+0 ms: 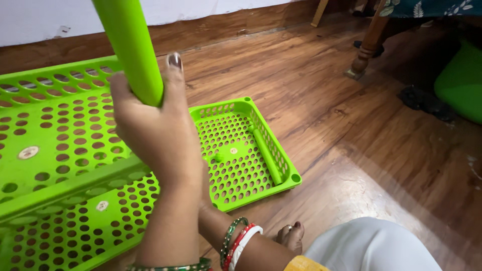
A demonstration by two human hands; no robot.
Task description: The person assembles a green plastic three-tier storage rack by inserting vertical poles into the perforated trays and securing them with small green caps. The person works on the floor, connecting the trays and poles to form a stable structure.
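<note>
My left hand [150, 130] is shut around a bright green plastic pole [131, 47] that rises up out of the top of the view. Its thumb points up along the pole. Below and behind the hand are two large green perforated trays [50, 145], one above the other. My right forearm [236, 241], wearing red, white and green bangles, reaches in from the lower right. Its hand is hidden behind my left forearm, near the lower tray's edge. A third green perforated tray [281, 165] lies on the wooden floor, with a short green tube [266, 156] lying inside it.
My toes [291, 236] and my white-clothed knee [371, 246] are at the bottom right. A turned wooden furniture leg [369, 45] stands at the top right, a green plastic object [462, 80] beside it. A white wall with wooden skirting [226, 27] runs along the back.
</note>
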